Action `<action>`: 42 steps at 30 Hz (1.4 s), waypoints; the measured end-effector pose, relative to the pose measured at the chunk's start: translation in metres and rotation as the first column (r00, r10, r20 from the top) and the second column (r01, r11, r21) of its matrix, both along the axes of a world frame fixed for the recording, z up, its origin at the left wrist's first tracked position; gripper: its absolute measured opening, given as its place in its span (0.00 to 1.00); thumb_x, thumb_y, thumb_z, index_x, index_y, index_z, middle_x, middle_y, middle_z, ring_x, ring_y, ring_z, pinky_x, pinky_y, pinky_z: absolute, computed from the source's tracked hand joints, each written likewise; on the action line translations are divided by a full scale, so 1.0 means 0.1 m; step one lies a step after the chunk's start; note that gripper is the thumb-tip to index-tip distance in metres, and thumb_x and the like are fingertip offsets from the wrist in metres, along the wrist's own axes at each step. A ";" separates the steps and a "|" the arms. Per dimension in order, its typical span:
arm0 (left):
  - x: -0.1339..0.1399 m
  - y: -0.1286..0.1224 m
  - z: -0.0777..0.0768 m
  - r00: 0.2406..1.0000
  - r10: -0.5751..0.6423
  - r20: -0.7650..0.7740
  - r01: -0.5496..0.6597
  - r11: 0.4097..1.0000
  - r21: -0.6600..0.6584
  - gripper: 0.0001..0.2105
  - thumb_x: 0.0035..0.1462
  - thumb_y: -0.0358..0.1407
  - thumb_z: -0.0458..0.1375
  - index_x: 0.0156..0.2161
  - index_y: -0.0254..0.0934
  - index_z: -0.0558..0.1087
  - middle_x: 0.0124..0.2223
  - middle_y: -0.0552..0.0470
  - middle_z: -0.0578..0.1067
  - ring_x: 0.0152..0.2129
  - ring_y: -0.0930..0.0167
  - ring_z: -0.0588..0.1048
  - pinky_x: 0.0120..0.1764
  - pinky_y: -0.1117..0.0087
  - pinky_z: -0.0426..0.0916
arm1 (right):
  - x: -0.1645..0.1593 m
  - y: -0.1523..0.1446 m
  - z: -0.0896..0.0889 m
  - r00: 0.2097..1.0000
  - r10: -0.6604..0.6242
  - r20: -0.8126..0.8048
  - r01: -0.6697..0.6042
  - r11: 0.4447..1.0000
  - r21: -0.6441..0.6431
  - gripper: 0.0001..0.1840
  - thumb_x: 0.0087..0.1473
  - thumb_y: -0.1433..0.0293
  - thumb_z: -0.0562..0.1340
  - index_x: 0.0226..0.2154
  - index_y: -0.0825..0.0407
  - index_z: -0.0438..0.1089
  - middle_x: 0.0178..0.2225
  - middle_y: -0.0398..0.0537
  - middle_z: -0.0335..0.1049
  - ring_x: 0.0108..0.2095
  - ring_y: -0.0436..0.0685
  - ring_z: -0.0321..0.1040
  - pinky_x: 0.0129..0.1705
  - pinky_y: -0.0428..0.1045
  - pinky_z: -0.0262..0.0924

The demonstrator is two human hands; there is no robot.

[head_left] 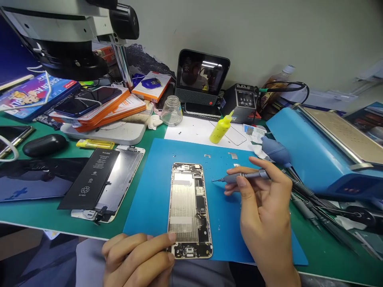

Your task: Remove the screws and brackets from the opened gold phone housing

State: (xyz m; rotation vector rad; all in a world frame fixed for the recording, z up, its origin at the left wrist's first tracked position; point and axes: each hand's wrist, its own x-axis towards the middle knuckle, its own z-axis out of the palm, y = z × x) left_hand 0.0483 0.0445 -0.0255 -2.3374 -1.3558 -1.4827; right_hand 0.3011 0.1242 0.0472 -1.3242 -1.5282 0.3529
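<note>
An opened smartphone housing [182, 203], its logic board bared along the right side, lies on the blue mat [143, 199]. My left hand [140, 257] grips its lower left edge with bent fingers; the thumb is hidden. A grey precision screwdriver [236, 177] is pinched in my right hand [265, 207]. Its tip points left, just off the phone's right edge and apart from it. Something tiny seems to sit at the tip, too small to name. Small metal shields [232, 155] and screws are scattered near the mat's far edge.
Left of the mat, a black battery [92, 179] lies across a detached screen [127, 171]. A microscope [72, 40] overhangs the back left. Behind the mat stand a yellow bottle [220, 129] and a glass jar [172, 111]. A blue machine [317, 147] and cables flank the right.
</note>
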 end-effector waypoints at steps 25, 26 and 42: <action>-0.07 0.22 0.63 0.968 -0.119 0.222 0.203 0.892 -0.404 0.20 0.82 0.36 0.61 0.74 0.43 0.72 0.59 0.53 0.87 0.41 0.79 0.86 0.53 0.83 0.80 | -0.37 -0.24 0.14 0.840 0.054 -0.540 -0.139 0.983 -0.118 0.23 0.80 0.61 0.69 0.71 0.39 0.70 0.47 0.51 0.80 0.39 0.55 0.80 0.34 0.45 0.78; -0.06 0.27 0.63 0.961 -0.155 0.228 0.238 0.883 -0.404 0.21 0.82 0.38 0.61 0.74 0.42 0.72 0.59 0.52 0.88 0.40 0.79 0.85 0.52 0.84 0.79 | -0.42 -0.25 0.14 0.826 0.071 -0.560 -0.176 0.975 -0.135 0.22 0.80 0.61 0.69 0.71 0.38 0.70 0.47 0.50 0.80 0.38 0.54 0.79 0.34 0.44 0.78; -0.06 0.37 0.64 0.929 -0.185 0.320 0.314 0.852 -0.418 0.08 0.80 0.30 0.63 0.55 0.42 0.84 0.45 0.59 0.90 0.37 0.79 0.86 0.44 0.82 0.77 | -0.64 -0.26 0.09 0.705 0.132 -0.697 -0.348 0.921 -0.177 0.21 0.80 0.63 0.67 0.70 0.36 0.69 0.47 0.48 0.79 0.29 0.54 0.77 0.32 0.50 0.82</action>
